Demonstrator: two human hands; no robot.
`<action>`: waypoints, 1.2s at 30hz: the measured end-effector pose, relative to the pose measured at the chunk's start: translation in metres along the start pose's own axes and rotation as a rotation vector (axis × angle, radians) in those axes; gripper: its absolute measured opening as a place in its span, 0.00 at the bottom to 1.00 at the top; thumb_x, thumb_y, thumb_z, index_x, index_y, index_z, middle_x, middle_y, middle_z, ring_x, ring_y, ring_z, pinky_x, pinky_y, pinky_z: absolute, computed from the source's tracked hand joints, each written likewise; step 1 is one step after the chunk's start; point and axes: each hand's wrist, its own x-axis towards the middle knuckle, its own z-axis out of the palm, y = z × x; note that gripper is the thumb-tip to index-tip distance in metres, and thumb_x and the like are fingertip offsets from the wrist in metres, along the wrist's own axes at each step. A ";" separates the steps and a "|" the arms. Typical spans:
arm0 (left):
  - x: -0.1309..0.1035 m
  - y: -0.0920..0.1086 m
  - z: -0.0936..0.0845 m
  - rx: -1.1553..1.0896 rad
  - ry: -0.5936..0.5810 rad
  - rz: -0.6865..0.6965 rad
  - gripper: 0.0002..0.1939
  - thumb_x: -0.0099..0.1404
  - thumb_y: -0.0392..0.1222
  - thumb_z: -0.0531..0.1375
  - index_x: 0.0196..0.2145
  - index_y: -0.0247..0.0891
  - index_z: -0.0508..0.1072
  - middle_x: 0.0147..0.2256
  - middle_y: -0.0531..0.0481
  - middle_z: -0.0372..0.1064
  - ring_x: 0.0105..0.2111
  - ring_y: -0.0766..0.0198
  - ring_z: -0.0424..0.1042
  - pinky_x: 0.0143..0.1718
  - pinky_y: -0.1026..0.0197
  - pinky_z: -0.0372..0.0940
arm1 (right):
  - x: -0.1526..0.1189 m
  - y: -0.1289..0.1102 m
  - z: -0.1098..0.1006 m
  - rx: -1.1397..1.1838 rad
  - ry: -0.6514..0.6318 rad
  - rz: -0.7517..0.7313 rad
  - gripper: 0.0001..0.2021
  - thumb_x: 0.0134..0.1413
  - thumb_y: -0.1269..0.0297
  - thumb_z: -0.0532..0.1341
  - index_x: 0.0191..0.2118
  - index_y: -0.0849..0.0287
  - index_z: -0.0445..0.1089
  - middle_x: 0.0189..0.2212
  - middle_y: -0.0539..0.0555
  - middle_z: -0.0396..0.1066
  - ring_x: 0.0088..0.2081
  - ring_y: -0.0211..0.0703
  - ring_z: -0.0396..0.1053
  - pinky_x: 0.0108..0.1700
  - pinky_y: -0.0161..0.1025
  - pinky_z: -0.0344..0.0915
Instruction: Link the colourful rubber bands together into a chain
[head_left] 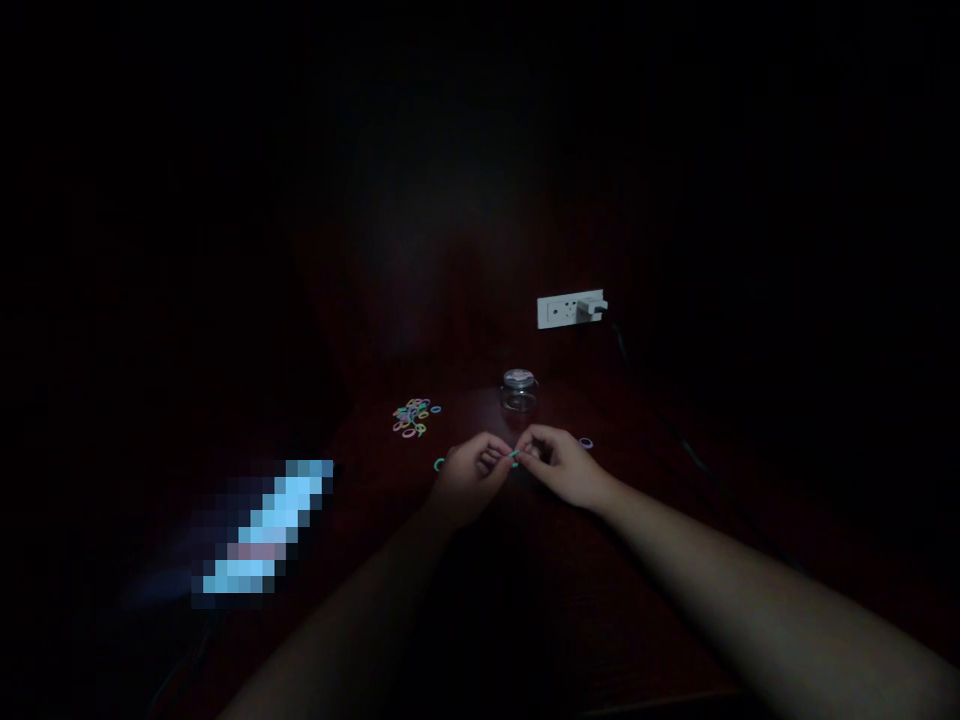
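Note:
Between my two hands is a small green hair tie (514, 454), pinched at the fingertips. My left hand (472, 478) is closed on its left side, and my right hand (564, 468) is closed on the right side. A bit of green shows just under the fingertips; whether it belongs to the same tie I cannot tell. Another green hair tie (439, 465) lies on the table, partly covered by my left hand. Past my right hand lies a single purple hair tie (586, 443). A loose pile of colourful hair ties (412, 416) sits to the left, beyond my left hand.
A clear lidded jar (518, 396) stands just behind my hands on the dark reddish table (637, 610). A bright, pixelated screen (270, 530) is at the left. Behind, a white wall socket (556, 312) holds a plug (592, 307), with a dark cable (691, 455) running down the right.

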 end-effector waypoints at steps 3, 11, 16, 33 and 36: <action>0.001 -0.004 0.001 -0.022 0.038 -0.037 0.08 0.56 0.42 0.57 0.30 0.34 0.68 0.25 0.51 0.67 0.24 0.70 0.65 0.24 0.69 0.60 | -0.001 -0.002 0.001 0.079 -0.005 0.002 0.07 0.45 0.66 0.60 0.32 0.61 0.62 0.20 0.46 0.58 0.20 0.30 0.52 0.21 0.29 0.50; 0.002 -0.006 0.003 -0.122 0.054 -0.100 0.08 0.55 0.42 0.57 0.28 0.33 0.66 0.23 0.51 0.68 0.22 0.71 0.65 0.22 0.69 0.57 | -0.003 -0.004 0.003 0.120 -0.052 -0.048 0.11 0.44 0.68 0.60 0.37 0.60 0.61 0.25 0.47 0.61 0.21 0.29 0.54 0.22 0.29 0.52; 0.003 -0.005 0.005 -0.168 0.058 -0.108 0.07 0.55 0.41 0.57 0.29 0.33 0.66 0.24 0.50 0.70 0.23 0.70 0.66 0.23 0.69 0.58 | -0.003 -0.004 0.000 0.066 -0.026 -0.056 0.07 0.45 0.67 0.59 0.33 0.61 0.64 0.22 0.47 0.60 0.21 0.30 0.53 0.22 0.29 0.52; 0.002 -0.004 0.006 -0.290 0.052 -0.128 0.07 0.53 0.39 0.60 0.29 0.32 0.68 0.25 0.49 0.71 0.25 0.69 0.69 0.27 0.68 0.62 | -0.003 -0.005 -0.005 -0.123 0.037 -0.090 0.08 0.47 0.64 0.59 0.31 0.63 0.71 0.20 0.50 0.65 0.22 0.33 0.56 0.24 0.32 0.54; 0.003 -0.007 0.007 -0.291 0.044 -0.112 0.09 0.50 0.39 0.62 0.30 0.32 0.69 0.26 0.49 0.70 0.25 0.70 0.69 0.26 0.68 0.62 | -0.003 -0.005 -0.006 -0.146 0.053 -0.068 0.10 0.48 0.61 0.58 0.31 0.63 0.72 0.22 0.51 0.68 0.23 0.35 0.60 0.26 0.32 0.56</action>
